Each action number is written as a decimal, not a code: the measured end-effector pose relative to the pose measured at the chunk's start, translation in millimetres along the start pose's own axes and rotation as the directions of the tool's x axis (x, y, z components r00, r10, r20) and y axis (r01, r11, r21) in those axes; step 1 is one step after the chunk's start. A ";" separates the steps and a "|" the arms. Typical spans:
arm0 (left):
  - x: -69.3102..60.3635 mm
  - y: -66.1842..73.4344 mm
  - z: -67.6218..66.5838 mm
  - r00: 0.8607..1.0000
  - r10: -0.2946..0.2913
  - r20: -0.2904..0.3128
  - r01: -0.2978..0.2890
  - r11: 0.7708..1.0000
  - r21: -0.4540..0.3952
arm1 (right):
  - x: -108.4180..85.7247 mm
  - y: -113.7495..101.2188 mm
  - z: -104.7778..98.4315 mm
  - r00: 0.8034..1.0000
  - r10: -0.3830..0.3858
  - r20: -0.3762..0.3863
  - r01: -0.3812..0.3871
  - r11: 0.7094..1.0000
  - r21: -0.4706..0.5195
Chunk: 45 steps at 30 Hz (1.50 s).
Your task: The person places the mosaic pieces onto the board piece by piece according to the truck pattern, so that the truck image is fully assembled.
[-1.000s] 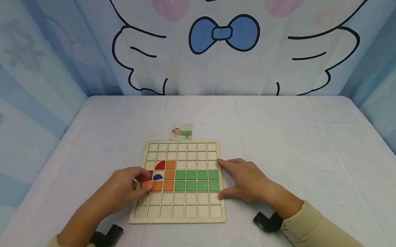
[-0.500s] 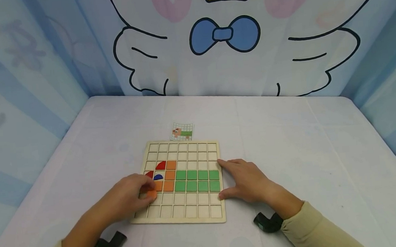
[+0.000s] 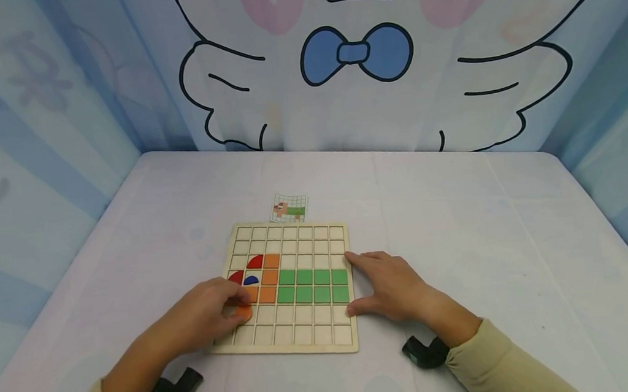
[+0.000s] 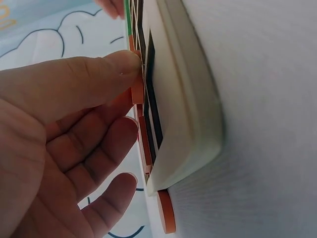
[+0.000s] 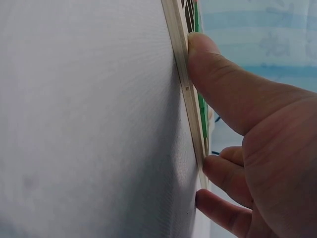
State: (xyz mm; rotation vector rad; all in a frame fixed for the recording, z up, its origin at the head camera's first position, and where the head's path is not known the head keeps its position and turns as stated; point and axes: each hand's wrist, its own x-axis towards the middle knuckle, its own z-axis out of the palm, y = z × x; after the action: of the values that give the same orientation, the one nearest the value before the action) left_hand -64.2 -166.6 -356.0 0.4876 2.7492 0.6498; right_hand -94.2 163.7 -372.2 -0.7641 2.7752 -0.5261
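In the head view my left hand [image 3: 207,312] is over the left side of a wooden grid board [image 3: 284,350], pinching an orange tile [image 3: 244,313] with a rounded edge. The left wrist view shows the thumb and a finger on this tile [image 4: 138,94], right at the grid surface. Green square tiles [image 3: 322,278], orange square tiles [image 3: 271,261], red quarter-round tiles [image 3: 255,262] and a white tile with a blue half-round [image 3: 251,280] lie in the grid. My right hand [image 3: 390,282] touches the board's right edge with thumb and fingers spread.
Behind the board lies a small picture card [image 3: 288,208] of a green and orange figure on a grid. Another orange piece [image 4: 166,212] lies on the white table beside the board's edge. Printed curtains [image 3: 362,106] stand around the table's back and sides.
My left hand has moved toward me and slightly right with the orange tile, from beside the orange row to the row below. The red tile at the left now shows. The right hand stays put.
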 end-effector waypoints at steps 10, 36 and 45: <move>4.2 1.0 0.3 1.000 -0.010 0.018 0.010 1.000 0.004 | -0.2 -0.5 -1.6 1.000 0.011 0.004 -0.011 1.000 0.002; 0.9 3.5 -5.6 1.000 -0.008 -0.008 0.008 1.000 -0.016 | -0.1 -0.4 -1.5 1.000 0.003 0.007 -0.003 1.000 0.003; -4.8 -4.4 -22.3 0.994 -0.090 -0.066 0.089 0.996 -0.016 | -0.2 -0.3 -0.9 1.000 -0.005 0.004 0.005 1.000 0.002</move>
State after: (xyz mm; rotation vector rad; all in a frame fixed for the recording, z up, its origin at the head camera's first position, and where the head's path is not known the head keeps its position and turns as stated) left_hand -68.4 -180.6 -338.0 0.3438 2.8085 0.6732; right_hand -94.2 163.8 -371.3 -0.7705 2.7694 -0.5274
